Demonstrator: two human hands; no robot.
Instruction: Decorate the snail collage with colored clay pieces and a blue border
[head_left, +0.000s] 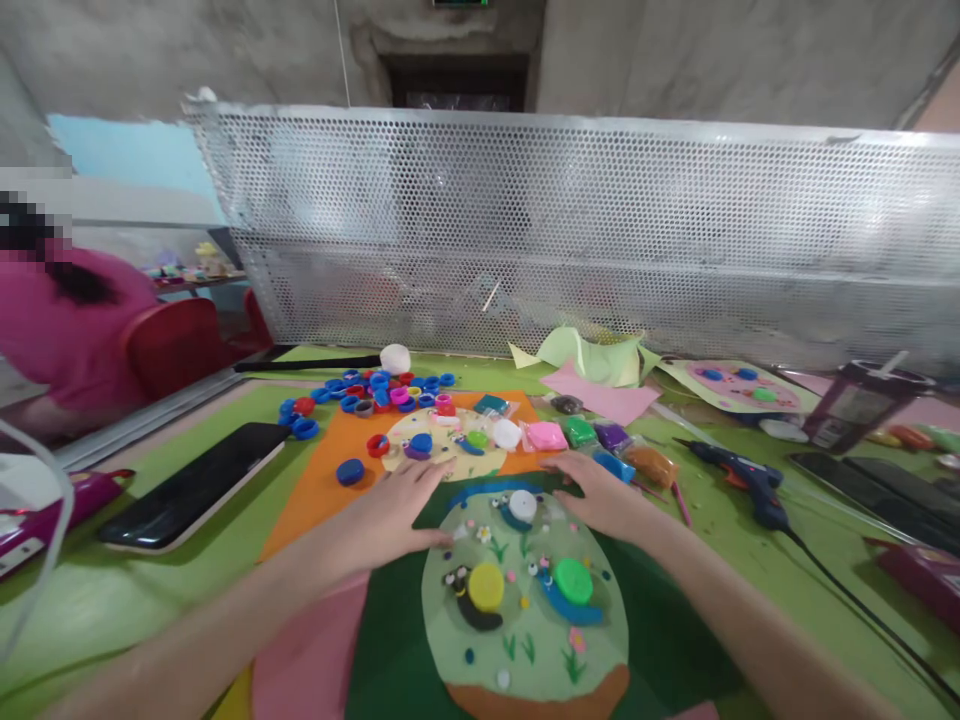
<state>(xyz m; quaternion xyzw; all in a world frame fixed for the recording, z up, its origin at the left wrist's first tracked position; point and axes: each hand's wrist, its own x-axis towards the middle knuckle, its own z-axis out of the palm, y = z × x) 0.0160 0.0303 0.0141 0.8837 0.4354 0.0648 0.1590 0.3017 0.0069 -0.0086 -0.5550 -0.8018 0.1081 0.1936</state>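
The left hand (pixel 405 492) and right hand (pixel 596 492) have fingers loosely spread, gripping nothing visible, yet a low sweep could dislodge the 3 snails (pixel 486 587) from the oval card (pixel 544 660) at the frame's lower centre.

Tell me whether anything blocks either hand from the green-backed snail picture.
Nothing visible stands between the left hand or right hand and the green-backed snail picture: both are at its upper sides. The loose bottle caps lie beyond the left hand.

a pale-green oval card (pixel 531 628) bearing white-, yellow- and green-capped snails (pixel 486 587) lies flat between left grip (pixel 405 497) and right grip (pixel 602 492).
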